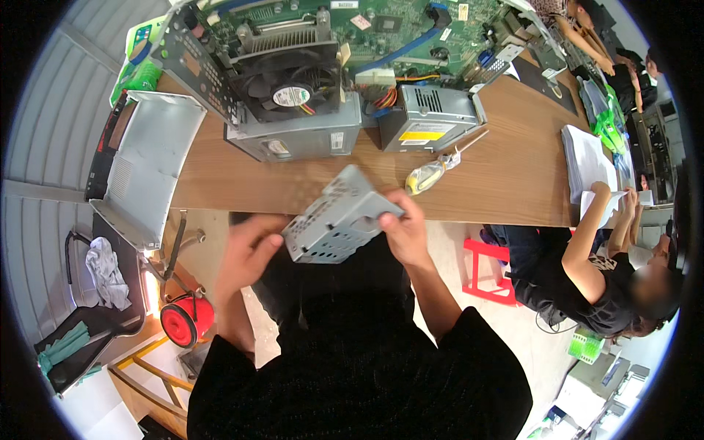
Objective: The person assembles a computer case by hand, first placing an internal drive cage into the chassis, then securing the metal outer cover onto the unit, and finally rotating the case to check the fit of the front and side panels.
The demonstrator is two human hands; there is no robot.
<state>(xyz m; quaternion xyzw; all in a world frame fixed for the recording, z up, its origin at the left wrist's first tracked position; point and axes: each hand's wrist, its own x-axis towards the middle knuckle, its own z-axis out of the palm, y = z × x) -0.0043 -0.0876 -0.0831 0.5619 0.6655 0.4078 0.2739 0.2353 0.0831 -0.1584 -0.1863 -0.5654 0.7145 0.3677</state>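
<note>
A perforated silver metal drive cage point(341, 224) is held tilted in front of the table edge, above my lap. My right hand point(405, 229) grips its right end, thumb on top. My left hand point(248, 253) is just off the cage's left end, slightly blurred, thumb and fingers apart. Beyond it on the table stands an opened computer case with a green motherboard point(400, 44) and a black cooling fan point(268, 92). At its front are a silver metal box point(315, 139) and another with a yellow label point(425, 121). A yellow-handled screwdriver point(429, 174), partly wrapped in clear plastic, lies near the edge.
A silver and black case panel point(147, 165) overhangs the table's left end. Papers point(583, 161) and a green bag point(605, 121) lie at the right, where a person in black point(609, 293) sits. Below are a red stool point(488, 275) and a red round container point(187, 320).
</note>
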